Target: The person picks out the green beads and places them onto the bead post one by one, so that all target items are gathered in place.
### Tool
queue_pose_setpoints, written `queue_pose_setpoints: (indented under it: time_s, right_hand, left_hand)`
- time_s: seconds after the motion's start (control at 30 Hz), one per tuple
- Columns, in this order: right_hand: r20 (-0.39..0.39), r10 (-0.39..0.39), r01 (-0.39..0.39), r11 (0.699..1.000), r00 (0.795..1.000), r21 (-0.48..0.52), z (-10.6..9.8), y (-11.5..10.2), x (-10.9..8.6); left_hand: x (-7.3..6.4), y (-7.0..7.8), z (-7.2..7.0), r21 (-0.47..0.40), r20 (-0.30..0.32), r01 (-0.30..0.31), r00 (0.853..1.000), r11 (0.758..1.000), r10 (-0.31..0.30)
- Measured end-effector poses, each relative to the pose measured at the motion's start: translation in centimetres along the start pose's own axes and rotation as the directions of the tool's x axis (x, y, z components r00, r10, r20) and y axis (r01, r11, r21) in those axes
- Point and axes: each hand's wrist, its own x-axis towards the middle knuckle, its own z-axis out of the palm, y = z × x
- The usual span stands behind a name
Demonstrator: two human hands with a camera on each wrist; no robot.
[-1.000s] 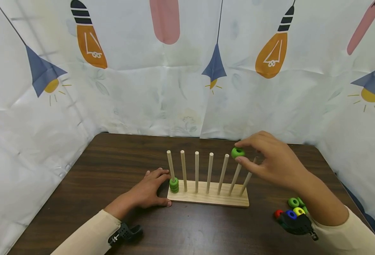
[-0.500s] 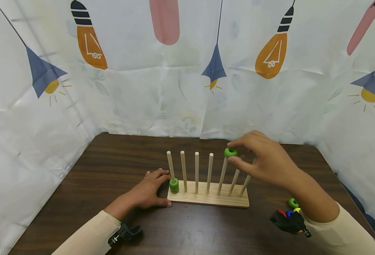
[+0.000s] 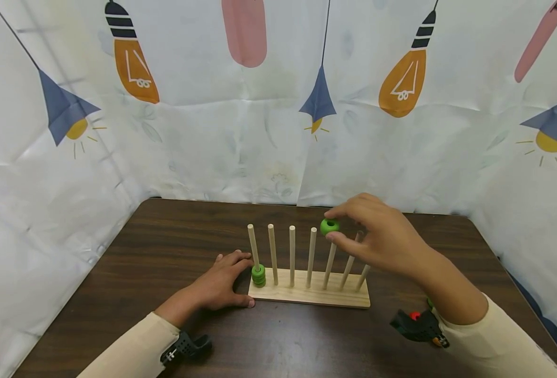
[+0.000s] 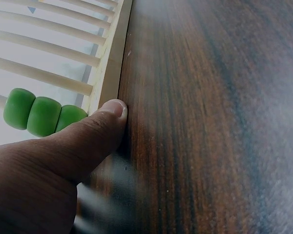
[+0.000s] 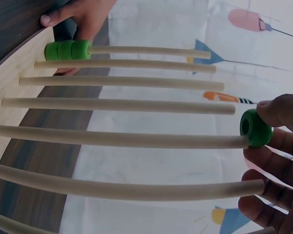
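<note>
A wooden peg rack point(image 3: 307, 295) with several upright dowels stands on the table. Three green beads point(image 4: 43, 117) are stacked on its leftmost peg. My left hand point(image 3: 219, 283) grips the rack's left end, thumb against the front edge and fingers at the back corner. Between thumb and forefinger, my right hand point(image 3: 378, 236) pinches a single green bead point(image 5: 261, 129). That bead is at peg-top height, beside a peg's tip in the right wrist view, its hole facing the camera. The other right-hand fingers lie behind neighbouring peg tips.
A red bead point(image 3: 414, 315) shows beside the right wrist's black strap point(image 3: 418, 326); the right forearm hides most of the loose beads. The dark wooden table point(image 3: 184, 231) meets a printed white curtain point(image 3: 203, 157) at its back edge.
The right hand has moved left with the green bead, passing along the peg tops. Its forearm now covers more of the loose beads. The left hand and rack have stayed put.
</note>
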Motion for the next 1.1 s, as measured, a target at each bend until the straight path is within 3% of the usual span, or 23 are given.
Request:
queue_pose_setpoints:
  time_s: [1.1]
  right_hand:
    - [0.085, 0.033, -0.034, 0.999, 0.996, 0.015, 2.1, -1.6, 3.1]
  left_hand:
    - [0.1, -0.1, 0.1, -0.003, -0.004, 0.005, 1.000, 1.000, -0.005]
